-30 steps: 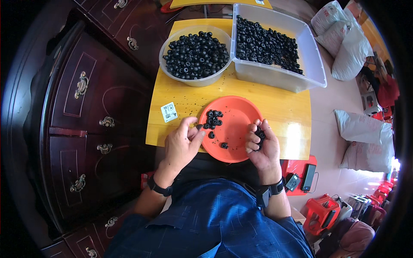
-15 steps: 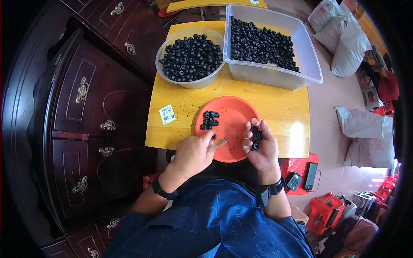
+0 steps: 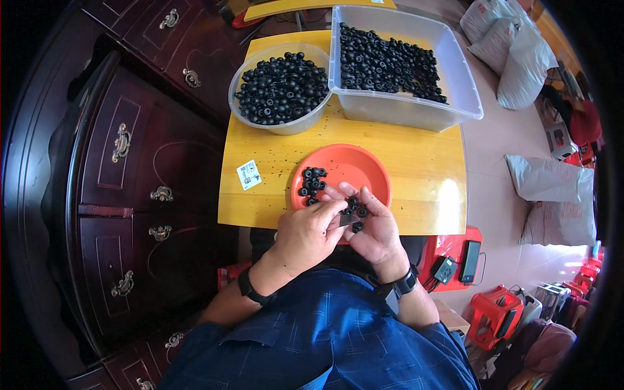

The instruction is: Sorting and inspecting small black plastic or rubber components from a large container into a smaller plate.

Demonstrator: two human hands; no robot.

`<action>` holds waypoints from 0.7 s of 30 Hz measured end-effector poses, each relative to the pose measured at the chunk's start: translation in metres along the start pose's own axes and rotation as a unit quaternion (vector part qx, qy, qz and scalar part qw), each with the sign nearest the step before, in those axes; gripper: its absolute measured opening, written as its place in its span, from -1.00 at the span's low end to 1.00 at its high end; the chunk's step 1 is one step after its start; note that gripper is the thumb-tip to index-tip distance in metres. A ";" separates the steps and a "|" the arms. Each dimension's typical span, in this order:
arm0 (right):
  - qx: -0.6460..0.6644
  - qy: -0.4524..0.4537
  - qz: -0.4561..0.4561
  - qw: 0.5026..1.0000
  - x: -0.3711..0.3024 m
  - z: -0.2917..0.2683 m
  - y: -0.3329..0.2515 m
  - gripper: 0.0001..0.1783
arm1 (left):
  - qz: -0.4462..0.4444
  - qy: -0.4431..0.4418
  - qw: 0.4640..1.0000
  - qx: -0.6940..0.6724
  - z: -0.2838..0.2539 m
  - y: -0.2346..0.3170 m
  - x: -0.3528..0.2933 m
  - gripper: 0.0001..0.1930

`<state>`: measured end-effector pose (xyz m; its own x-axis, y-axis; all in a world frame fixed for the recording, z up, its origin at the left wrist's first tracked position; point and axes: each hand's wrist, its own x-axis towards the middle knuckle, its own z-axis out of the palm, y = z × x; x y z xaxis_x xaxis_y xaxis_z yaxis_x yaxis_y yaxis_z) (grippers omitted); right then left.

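My left hand has its fingers closed around a small flat metal blade. The blade reaches across to my right palm. Palm up and cupped, my right hand carries several small black round parts with holes; their exact kind is unclear. Both hands meet over the near right part of a shallow orange-red plastic dish. More of the same black parts lie in a cluster on the dish's left side, just beyond my left fingers.
Behind the dish, a round translucent tub and a rectangular clear bin hold heaps of black parts. A white label lies on the yellow table. Dark wooden drawers stand left; a red stool is at right.
My left hand has moved right with the blade, from beside the cluster to my right palm. My right hand has shifted left, its fingers opening more around the black parts.
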<state>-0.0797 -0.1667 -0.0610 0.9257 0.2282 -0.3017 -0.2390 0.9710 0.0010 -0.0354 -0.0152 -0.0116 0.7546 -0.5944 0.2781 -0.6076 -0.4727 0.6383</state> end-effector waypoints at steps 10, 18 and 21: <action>-0.012 0.035 0.014 0.999 0.001 0.000 0.003 -0.58 | -0.031 -0.025 0.999 0.022 0.006 -0.014 -0.001 -0.84; -0.087 0.061 -0.005 0.994 -0.005 -0.002 -0.004 -0.74 | -0.087 0.019 0.981 -0.171 -0.010 -0.008 0.007 -0.88; -0.154 0.019 -0.001 0.988 -0.006 0.000 0.001 -0.74 | -0.076 0.022 0.983 -0.165 -0.008 -0.013 0.007 -0.87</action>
<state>-0.0860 -0.1675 -0.0595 0.9164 0.2171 -0.3362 -0.3197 0.9025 -0.2887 -0.0202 -0.0081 -0.0128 0.8445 -0.5012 0.1886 -0.3794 -0.3116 0.8712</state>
